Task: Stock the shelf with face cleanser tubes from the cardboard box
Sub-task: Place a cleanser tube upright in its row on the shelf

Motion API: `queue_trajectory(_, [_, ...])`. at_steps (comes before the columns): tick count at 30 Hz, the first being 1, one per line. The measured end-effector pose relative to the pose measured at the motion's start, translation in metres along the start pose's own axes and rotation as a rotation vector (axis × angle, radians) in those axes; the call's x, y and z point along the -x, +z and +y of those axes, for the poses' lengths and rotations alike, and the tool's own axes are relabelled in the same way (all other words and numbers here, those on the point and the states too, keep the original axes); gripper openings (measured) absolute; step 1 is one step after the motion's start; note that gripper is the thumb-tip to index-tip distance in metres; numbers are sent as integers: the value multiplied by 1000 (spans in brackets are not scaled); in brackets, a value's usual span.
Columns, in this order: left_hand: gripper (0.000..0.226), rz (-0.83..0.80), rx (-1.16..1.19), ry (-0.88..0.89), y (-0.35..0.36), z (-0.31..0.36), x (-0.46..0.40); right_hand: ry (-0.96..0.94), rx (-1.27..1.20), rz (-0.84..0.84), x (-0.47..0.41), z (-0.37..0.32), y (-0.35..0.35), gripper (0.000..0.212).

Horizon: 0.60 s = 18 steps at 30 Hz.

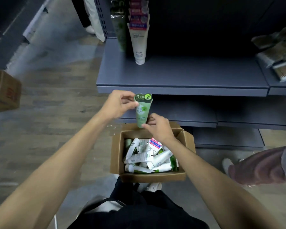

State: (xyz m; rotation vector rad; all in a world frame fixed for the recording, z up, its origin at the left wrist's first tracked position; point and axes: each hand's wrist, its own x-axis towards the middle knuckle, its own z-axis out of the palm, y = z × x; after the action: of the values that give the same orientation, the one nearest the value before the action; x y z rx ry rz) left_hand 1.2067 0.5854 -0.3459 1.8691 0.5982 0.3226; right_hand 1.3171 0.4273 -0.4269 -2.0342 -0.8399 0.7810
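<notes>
Green cleanser tube is hanging upright, cap down, above the box's far edge. Open cardboard box is sitting on the floor below the shelf, holding a loose jumble of white and green tubes. Grey shelf is carrying a white tube standing cap-down beside green tubes at its left end.

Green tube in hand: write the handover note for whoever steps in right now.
Left hand pinches the green tube near its crimped top; right hand grips its cap end, above the cardboard box.
Done: a row of white tubes and a green row behind stand at the left of the shelf.
Left: shelve this tube, then the many tubes lying loose in the box.
</notes>
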Motion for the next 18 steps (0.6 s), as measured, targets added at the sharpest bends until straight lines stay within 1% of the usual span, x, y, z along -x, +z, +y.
queue_trajectory(2, [18, 30, -7, 64, -21, 20, -7, -81, -14, 20, -11, -27, -10, 26])
queue_trajectory(6, [29, 131, -72, 186, -55, 49, -23, -207, -29, 39, -37, -80, -27, 28])
queue_trajectory(8, [31, 171, -154, 215, -66, 50, -32, -269, 19, 74, -56, -101, -33, 28])
queue_trajectory(9, [31, 203, -156, 207, -70, 49, -37, -287, 47, 87, -65, -109, -34, 28])
queue_trajectory(13, [25, 319, -86, 132, -80, 36, -58, -264, 132, 123, -96, -129, -27, 28])
queue_trajectory(16, [21, 384, -76, 98, -88, 27, -74, -209, 57, 170, -109, -137, -15, 34])
queue_trajectory(18, [23, 394, -111, 99, -92, 23, -84, -173, 33, 204, -116, -139, -6, 33])
